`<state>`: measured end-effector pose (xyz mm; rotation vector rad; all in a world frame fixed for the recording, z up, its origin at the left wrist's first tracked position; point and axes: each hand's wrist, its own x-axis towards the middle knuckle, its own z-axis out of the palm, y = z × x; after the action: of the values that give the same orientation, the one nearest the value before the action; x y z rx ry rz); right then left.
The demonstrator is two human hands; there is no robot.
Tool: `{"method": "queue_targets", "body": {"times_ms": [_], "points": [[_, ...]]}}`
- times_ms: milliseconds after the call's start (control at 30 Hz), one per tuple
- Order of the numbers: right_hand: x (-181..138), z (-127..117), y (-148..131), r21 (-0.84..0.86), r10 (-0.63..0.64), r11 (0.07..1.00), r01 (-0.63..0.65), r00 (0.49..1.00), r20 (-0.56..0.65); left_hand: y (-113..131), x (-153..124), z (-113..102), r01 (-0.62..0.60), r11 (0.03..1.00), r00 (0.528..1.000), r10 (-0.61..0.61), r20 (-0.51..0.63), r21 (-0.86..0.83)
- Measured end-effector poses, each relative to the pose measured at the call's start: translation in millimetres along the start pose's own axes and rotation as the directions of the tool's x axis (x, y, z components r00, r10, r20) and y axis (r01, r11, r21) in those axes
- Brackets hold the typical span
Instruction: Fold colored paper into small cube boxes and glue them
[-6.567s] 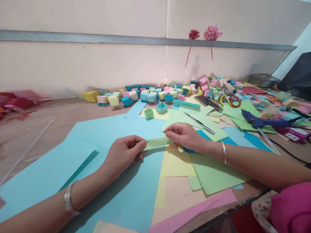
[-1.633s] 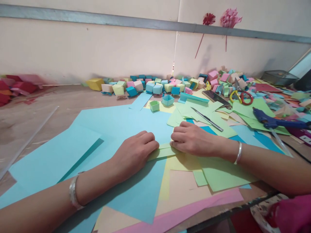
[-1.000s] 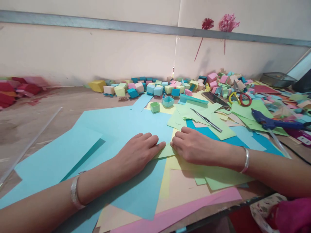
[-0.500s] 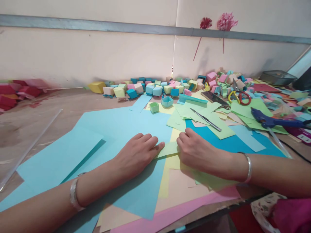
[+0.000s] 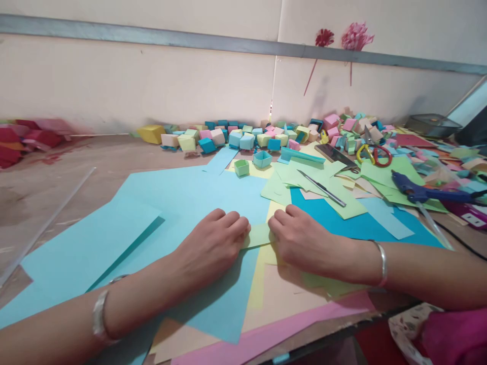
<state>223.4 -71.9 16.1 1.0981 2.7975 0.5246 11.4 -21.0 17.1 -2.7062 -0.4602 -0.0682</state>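
Note:
A light green paper strip [image 5: 257,236] stretches between my hands, low over the sheets. My left hand [image 5: 217,238] has its fingers curled on the strip's left end. At the right end, my right hand [image 5: 300,238] grips the strip with bent fingers; the fingertips of both hands are hidden. Beneath lie a large light blue sheet [image 5: 182,195] and a yellow sheet [image 5: 259,284]. Just beyond my hands stand a small open green paper box [image 5: 241,168] and a light blue one [image 5: 262,159].
Many small folded paper boxes [image 5: 247,141] line the wall. To the right are a pen [image 5: 321,187], scissors [image 5: 375,154], a phone [image 5: 335,154] and a blue glue gun [image 5: 422,188]. A clear stick [image 5: 49,223] lies at left, red paper boxes [image 5: 30,139] behind it.
My right hand has shifted left along the strip, closer to my left hand. My left fingers have curled in, and less of the strip shows between the hands.

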Motion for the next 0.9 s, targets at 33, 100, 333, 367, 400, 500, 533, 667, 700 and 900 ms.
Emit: {"method": "queue_targets", "body": {"times_ms": [33, 100, 333, 367, 400, 500, 533, 667, 700, 900], "points": [[0, 1, 0, 0.002, 0.006, 1.000, -0.006, 1.000, -0.005, 2, -1, -3, 0.000, 1.000, 1.000, 0.000, 0.022, 0.010], [-1, 2, -1, 0.008, 0.013, 1.000, -0.013, 1.000, -0.014, 6, -5, -8, 0.018, 0.999, 0.997, -0.021, 0.074, 0.033], [-2, 7, 1, 0.047, 0.015, 0.999, -0.013, 0.999, -0.038, 15, -9, -15, 0.199, 0.970, 0.978, -0.205, 0.033, 0.143], [-2, 7, 1, 0.058, 0.018, 0.998, -0.015, 0.999, -0.044, 14, -8, -16, 0.240, 0.958, 0.971, -0.240, -0.021, 0.160], [-2, 7, 1, 0.070, 0.020, 0.997, -0.016, 0.999, -0.048, 13, -7, -18, 0.276, 0.946, 0.961, -0.267, -0.076, 0.172], [0, 7, 0, 0.095, 0.037, 0.995, -0.032, 0.998, -0.050, 12, -6, -22, 0.348, 0.920, 0.928, -0.312, -0.203, 0.178], [0, 7, 0, 0.097, 0.043, 0.995, -0.038, 0.998, -0.047, 12, -6, -23, 0.352, 0.923, 0.921, -0.312, -0.232, 0.156], [1, 5, 1, 0.081, 0.042, 0.996, -0.040, 0.999, -0.029, 18, -5, -19, 0.254, 0.960, 0.934, -0.275, -0.227, -0.117], [1, 4, 1, 0.073, 0.050, 0.996, -0.048, 0.998, -0.025, 19, -4, -16, 0.237, 0.949, 0.944, -0.276, -0.183, -0.210], [-2, -4, 0, 0.045, 0.163, 0.986, -0.161, 0.985, -0.061, 12, 0, 1, 0.312, 0.836, 0.943, -0.331, 0.038, -0.452]]}}
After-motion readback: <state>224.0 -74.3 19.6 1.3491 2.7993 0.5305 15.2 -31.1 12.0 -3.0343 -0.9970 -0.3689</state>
